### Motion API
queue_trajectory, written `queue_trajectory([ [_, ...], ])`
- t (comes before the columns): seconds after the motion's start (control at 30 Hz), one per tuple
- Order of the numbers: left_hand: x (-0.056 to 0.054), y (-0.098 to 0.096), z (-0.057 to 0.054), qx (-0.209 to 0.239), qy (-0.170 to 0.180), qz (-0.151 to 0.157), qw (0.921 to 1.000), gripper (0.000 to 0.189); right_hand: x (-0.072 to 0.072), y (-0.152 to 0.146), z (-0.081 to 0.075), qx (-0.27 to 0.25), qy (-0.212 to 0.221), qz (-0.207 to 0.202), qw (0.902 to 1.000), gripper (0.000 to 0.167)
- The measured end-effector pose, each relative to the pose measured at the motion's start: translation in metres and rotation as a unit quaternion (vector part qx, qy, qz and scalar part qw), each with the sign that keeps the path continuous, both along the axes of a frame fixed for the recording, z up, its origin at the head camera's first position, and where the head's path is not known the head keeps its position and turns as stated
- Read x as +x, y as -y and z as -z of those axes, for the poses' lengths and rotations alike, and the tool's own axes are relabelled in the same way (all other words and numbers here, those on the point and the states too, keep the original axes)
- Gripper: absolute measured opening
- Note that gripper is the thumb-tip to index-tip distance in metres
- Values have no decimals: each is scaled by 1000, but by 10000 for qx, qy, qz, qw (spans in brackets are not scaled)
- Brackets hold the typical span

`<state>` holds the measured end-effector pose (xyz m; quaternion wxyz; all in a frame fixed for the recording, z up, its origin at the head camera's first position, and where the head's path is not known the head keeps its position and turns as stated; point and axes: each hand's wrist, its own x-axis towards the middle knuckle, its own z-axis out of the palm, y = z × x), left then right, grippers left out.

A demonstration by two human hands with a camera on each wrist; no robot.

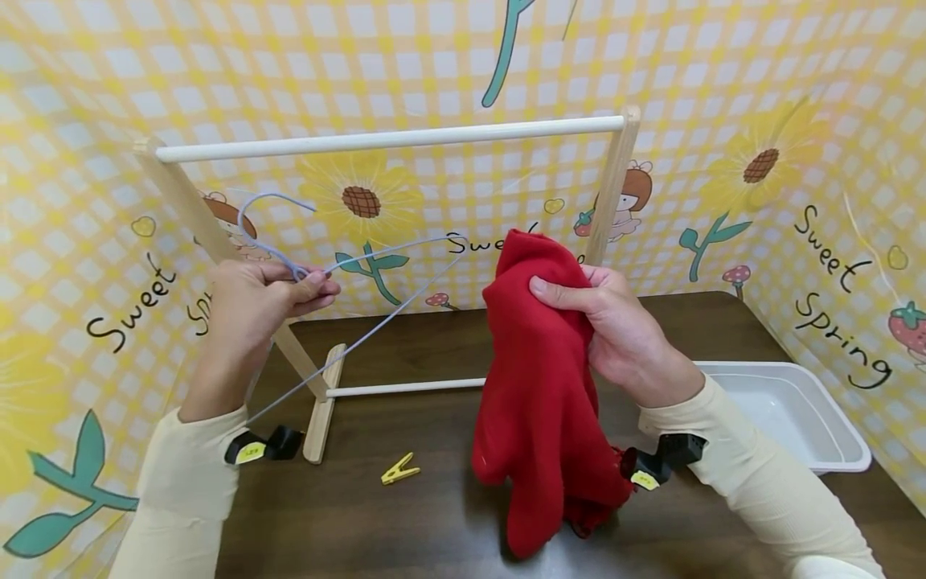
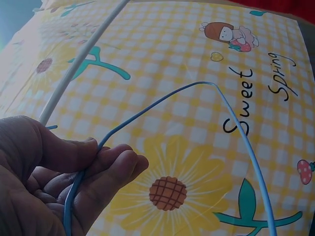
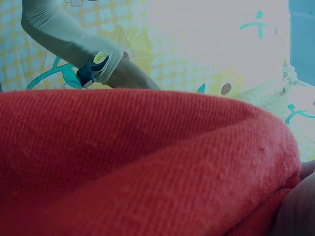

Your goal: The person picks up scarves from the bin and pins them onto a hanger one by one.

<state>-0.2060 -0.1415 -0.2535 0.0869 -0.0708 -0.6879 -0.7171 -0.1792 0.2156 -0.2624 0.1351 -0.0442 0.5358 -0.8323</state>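
Observation:
My left hand [image 1: 268, 304] pinches a thin blue wire hanger [image 2: 157, 104] just under its hook [image 1: 271, 195], thumb against the fingers. The hook stands up above the hand, and the wire body stretches right and back down toward the left forearm. My right hand [image 1: 625, 334] grips a red cloth [image 1: 538, 362] near its top, thumb on the front and the other fingers mostly hidden behind. The cloth hangs in folds down close over the table, with a fringe at its lower right. In the right wrist view the red fabric [image 3: 147, 157] covers most of the picture.
A wooden rack with a white top bar [image 1: 391, 140] stands behind both hands; its foot [image 1: 325, 402] rests on the dark table [image 1: 347, 523]. One yellow clothespin [image 1: 400, 469] lies in front. At the right is a white basin [image 1: 781, 418]. Checked yellow sheeting surrounds the table.

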Motion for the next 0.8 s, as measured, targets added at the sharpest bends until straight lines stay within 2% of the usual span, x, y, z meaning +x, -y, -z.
queue_trajectory([
  [0.3,-4,-12,15,-292,87,81,9995,17,2,1,-5,-5,-29,13,10000,9],
  [0.5,-3,-19,17,-755,355,-24,9965,15,2,3,-10,-153,-80,49,9998,7],
  [0.8,-3,-32,20,-614,303,167,9975,17,3,5,-16,-268,-192,42,9994,8],
])
